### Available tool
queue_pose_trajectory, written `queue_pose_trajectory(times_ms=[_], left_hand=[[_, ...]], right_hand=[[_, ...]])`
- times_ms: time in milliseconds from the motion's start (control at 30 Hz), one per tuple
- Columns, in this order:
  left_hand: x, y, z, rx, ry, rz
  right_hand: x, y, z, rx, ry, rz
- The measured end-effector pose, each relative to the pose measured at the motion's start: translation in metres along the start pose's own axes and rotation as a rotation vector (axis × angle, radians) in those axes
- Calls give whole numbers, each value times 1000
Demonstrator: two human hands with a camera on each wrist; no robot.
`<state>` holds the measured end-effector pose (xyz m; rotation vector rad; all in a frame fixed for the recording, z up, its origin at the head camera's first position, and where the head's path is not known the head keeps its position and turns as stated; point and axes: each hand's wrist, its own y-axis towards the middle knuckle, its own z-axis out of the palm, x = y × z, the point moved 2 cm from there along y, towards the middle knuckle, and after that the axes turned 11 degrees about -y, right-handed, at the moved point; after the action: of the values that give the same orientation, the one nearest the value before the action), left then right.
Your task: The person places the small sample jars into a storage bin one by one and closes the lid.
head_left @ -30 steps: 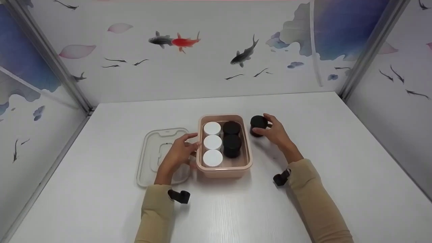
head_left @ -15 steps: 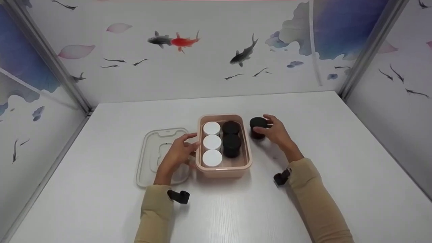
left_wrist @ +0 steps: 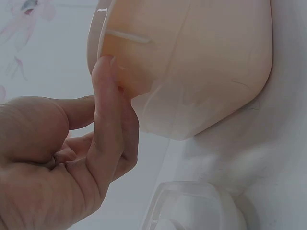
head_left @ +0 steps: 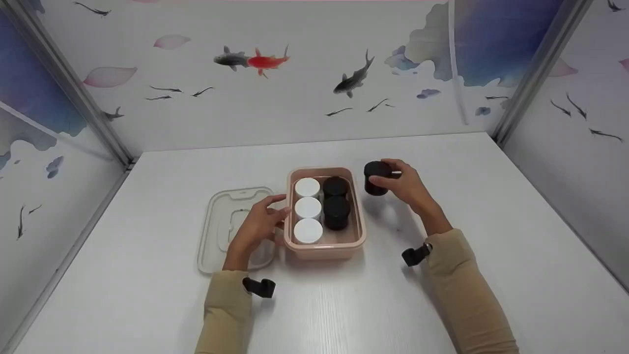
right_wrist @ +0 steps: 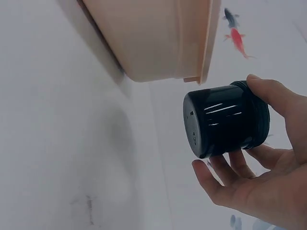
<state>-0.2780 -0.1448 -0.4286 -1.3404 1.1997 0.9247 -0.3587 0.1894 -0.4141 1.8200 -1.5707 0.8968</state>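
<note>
My right hand [head_left: 408,184] holds a black lidded jar [head_left: 377,178] upright, right of a pink plastic box [head_left: 324,253]. In the right wrist view, the thumb lies over the lid end of the glossy jar [right_wrist: 220,120], fingers along the other side, and its base shows above the table. My left hand [head_left: 258,221] holds the box's left rim, bent fingers under the lip in the left wrist view. Inside the box stand a column of white-lidded jars [head_left: 308,208] on the left and two black jars [head_left: 336,211] on the right, with a gap at the near right corner.
A translucent lid [head_left: 209,236] lies flat on the white table [head_left: 339,309] left of the box, partly under my left hand. Printed panels with fish [head_left: 354,81] enclose the back and sides of the table.
My right hand has raised the black jar off the table beside the box, after a slight dip. The left hand stays at the box rim.
</note>
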Motion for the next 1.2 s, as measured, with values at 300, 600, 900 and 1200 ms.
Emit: queue_pose_trajectory(times_ms=[300, 600, 900, 1200], left_hand=[[-2, 1, 1, -2, 3, -3], [-2, 1, 0, 5, 10, -2], [-4, 1, -1, 12, -19, 12], [-1, 1, -2, 8, -8, 7]], right_hand=[[27, -13, -3, -10, -8, -82], [48, -26, 0, 8, -36, -120], [56, -30, 10, 47, -60, -257], [56, -40, 20, 141, -130, -360]])
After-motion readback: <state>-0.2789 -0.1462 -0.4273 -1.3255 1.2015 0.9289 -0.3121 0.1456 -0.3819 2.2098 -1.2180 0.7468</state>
